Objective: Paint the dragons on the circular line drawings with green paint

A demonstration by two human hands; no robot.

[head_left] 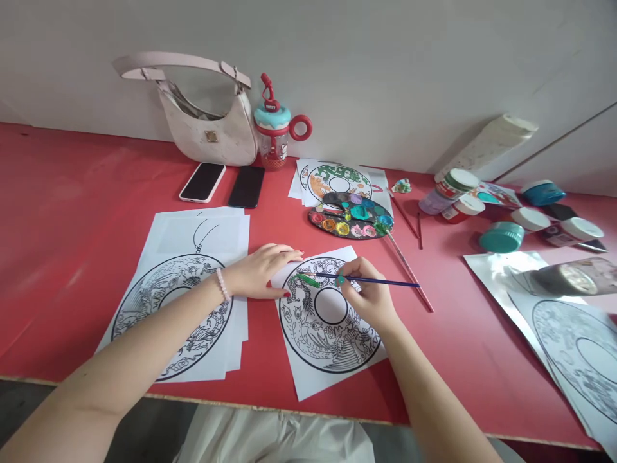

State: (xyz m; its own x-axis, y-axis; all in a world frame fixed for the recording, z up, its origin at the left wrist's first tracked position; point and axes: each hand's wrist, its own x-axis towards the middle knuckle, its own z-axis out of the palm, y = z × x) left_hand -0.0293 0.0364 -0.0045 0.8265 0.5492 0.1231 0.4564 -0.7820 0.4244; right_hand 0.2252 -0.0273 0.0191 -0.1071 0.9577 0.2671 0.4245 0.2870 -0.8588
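A bare left forearm [96,386] is nearest the camera, reaching over the near edge of the red tabletop [265,360] and across a stack of white printed sheets [234,235]. The left hand [260,273] (a pale pink beaded bracelet [223,285] circles its wrist) lies palm down with fingers and thumb spread, touching the upper left corner of a white paper sheet printed with a black-line ring drawing [308,379]. That sheet lies aslant near the middle of the tabletop's near edge. The right hand [369,292] pinches a slim blue-handled paintbrush [385,281] between thumb and fingers, its tip at a green-painted patch [310,280] in the ring's upper left part.

Beyond the sheet, towards the tabletop's back edge, sits a black palette with coloured paint wells [349,221]; a second brush with a reddish handle [409,273] leans on its right end. A white handbag [212,138] stands at the back edge, beside a clear cup with a blue lid [273,138]. A squat teal jar [501,238] rests towards the right edge.
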